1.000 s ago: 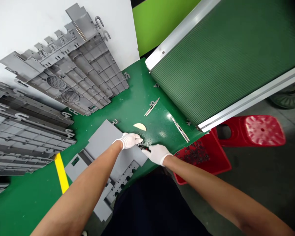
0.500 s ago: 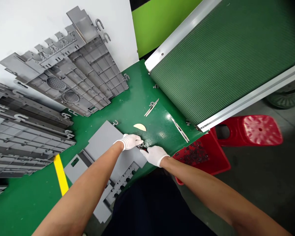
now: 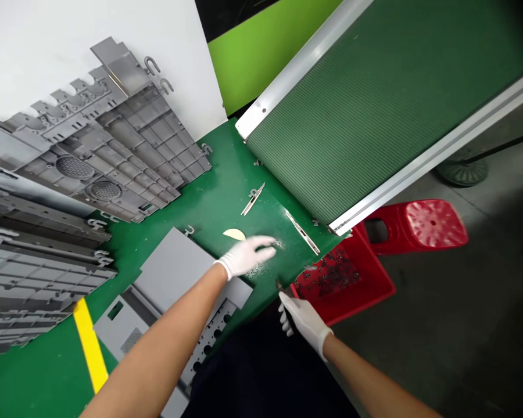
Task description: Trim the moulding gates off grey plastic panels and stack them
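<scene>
My left hand point(image 3: 250, 255), in a white glove, reaches over the green table with its fingers stretched apart, somewhat blurred and holding nothing. A small blurred piece point(image 3: 310, 267) shows beyond its fingertips, by the edge of the red bin point(image 3: 375, 295). In my right hand point(image 3: 304, 320), also gloved, is a pair of dark pliers point(image 3: 281, 287), mostly hidden by the fingers, tip pointing at the table edge. Under my left forearm lies a flat grey plastic panel point(image 3: 178, 270). Dark crumbs point(image 3: 258, 270) are scattered near my left hand.
A cream half-round piece point(image 3: 234, 234), a knife-like tool point(image 3: 253, 199) and another slim metal tool point(image 3: 303, 232) lie on the table. Grey panels point(image 3: 148, 128) lean against the white wall at left. A green conveyor belt point(image 3: 366, 110) and a red stool point(image 3: 436, 223) are at right.
My hands have parted. The left one has let go of what it held and swung right, fingers opening. The right one has drawn back toward my body with the pliers.
</scene>
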`<control>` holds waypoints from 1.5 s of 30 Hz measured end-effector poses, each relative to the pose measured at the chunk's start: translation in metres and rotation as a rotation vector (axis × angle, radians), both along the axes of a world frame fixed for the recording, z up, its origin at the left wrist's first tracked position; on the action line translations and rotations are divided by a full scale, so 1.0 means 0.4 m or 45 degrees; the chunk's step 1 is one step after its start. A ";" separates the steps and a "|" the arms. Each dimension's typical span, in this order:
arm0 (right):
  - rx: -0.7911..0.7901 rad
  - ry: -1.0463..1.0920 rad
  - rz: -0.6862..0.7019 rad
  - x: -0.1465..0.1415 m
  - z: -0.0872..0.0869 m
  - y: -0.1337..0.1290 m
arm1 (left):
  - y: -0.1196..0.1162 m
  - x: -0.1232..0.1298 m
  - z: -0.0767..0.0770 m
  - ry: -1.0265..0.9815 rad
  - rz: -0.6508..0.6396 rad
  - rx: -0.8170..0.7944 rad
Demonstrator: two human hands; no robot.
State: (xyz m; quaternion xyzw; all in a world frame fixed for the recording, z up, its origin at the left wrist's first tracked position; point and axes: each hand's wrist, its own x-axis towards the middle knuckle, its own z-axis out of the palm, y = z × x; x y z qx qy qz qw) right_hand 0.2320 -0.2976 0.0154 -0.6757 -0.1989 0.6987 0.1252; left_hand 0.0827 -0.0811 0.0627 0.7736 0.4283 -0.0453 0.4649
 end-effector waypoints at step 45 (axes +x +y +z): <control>0.614 -0.441 0.759 -0.330 -0.042 0.292 | 0.104 -0.313 -0.122 0.243 0.229 -0.354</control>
